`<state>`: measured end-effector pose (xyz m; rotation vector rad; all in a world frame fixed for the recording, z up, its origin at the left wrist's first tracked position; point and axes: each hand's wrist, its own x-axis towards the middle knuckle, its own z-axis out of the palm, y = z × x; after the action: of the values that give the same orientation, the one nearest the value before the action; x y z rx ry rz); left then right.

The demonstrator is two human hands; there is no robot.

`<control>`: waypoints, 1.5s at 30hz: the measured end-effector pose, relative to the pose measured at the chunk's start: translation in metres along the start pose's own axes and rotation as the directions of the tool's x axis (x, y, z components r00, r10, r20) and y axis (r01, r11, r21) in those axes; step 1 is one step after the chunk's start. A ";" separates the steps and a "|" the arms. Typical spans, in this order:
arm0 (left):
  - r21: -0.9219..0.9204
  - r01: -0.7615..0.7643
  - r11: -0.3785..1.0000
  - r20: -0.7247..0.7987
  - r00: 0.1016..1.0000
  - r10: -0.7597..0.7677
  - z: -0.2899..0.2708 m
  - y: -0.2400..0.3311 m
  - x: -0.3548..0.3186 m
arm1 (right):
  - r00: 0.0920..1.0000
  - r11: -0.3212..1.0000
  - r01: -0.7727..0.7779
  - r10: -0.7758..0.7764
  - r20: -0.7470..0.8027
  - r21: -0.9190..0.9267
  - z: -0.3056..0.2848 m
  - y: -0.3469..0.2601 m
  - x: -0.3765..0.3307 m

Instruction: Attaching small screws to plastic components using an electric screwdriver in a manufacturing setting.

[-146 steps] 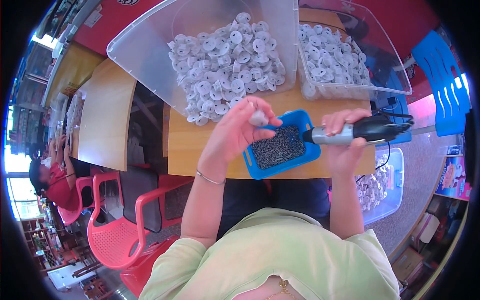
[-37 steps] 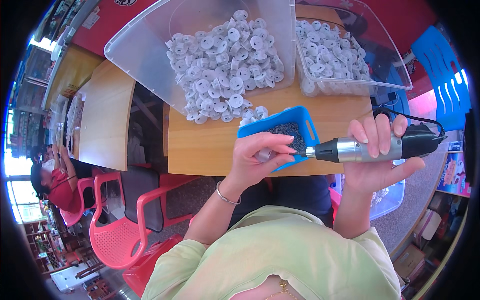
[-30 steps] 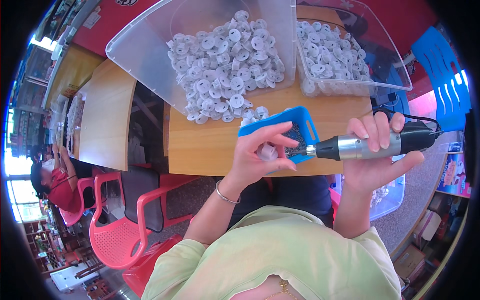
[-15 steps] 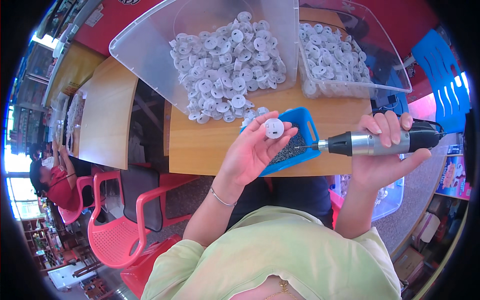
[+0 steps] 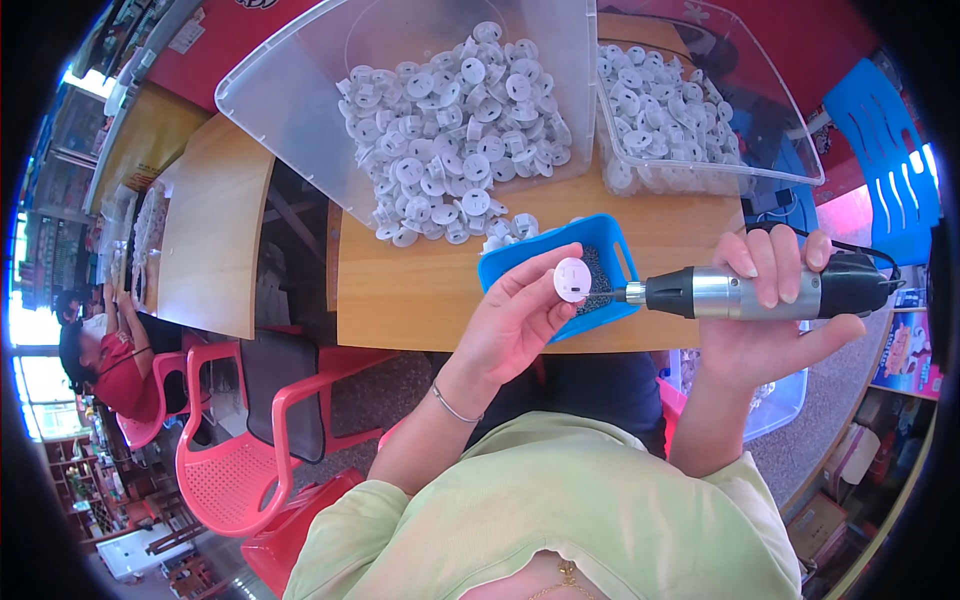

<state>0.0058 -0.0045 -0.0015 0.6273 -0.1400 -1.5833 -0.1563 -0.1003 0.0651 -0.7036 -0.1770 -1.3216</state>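
Note:
Between its thumb and fingers my left hand [image 5: 512,325] grips a round white plastic part [image 5: 572,280] with a small dark slot on its face. A black and silver electric screwdriver [image 5: 750,292] lies level in my right hand [image 5: 765,310], fingers over its body and thumb held off. Its thin bit points left and reaches the right edge of the white part; whether it touches is too small to tell. Behind and below my left hand stands a blue basket [image 5: 500,262] holding many small grey screws [image 5: 598,275].
A clear tub [image 5: 290,110] tipped toward me spills similar white parts [image 5: 440,150] onto the wooden table [image 5: 400,310]. Another clear bin [image 5: 720,180] of them stands at right. Pink chairs [image 5: 230,480] are at left, where a person in red [image 5: 125,375] sits.
My left hand has moved right with the white part and turned it, bringing it to the screwdriver's bit. The screwdriver has shifted slightly left.

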 end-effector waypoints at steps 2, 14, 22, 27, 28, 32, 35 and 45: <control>0.014 -0.006 1.000 0.001 1.000 0.006 0.000 -0.001 0.000 | 1.000 1.000 0.003 -0.003 0.005 -0.020 0.001 0.002 -0.001; 0.070 -0.059 0.996 0.043 0.997 0.056 -0.002 -0.003 -0.001 | 1.000 0.996 0.008 -0.006 0.024 -0.088 0.004 0.006 -0.003; 0.076 -0.061 0.995 0.066 0.996 0.056 -0.002 -0.003 -0.001 | 0.998 0.994 -0.047 0.043 -0.046 -0.094 0.010 0.004 -0.002; 0.087 -0.068 0.994 0.069 0.996 0.063 -0.003 -0.005 0.000 | 1.000 0.994 -0.024 0.023 -0.010 -0.104 0.003 0.006 -0.003; 0.098 -0.073 0.992 0.068 0.995 0.067 -0.002 -0.005 0.000 | 1.000 0.994 0.004 -0.001 0.026 -0.110 0.000 0.007 -0.003; 0.122 -0.091 0.988 0.064 0.994 0.083 0.001 -0.004 -0.001 | 1.000 0.993 0.005 -0.002 0.030 -0.116 0.001 0.006 -0.003; 0.125 -0.087 0.988 0.065 0.995 0.079 0.001 -0.004 -0.001 | 1.000 0.993 0.008 -0.004 0.029 -0.117 0.001 0.006 -0.003; 0.127 -0.086 0.988 0.074 0.994 0.077 -0.001 -0.005 0.000 | 0.999 0.991 -0.025 0.029 0.026 -0.134 0.009 0.006 -0.005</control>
<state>0.0023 -0.0034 -0.0044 0.6605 -0.3190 -1.5258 -0.1495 -0.0903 0.0672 -0.8353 -0.1020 -1.3063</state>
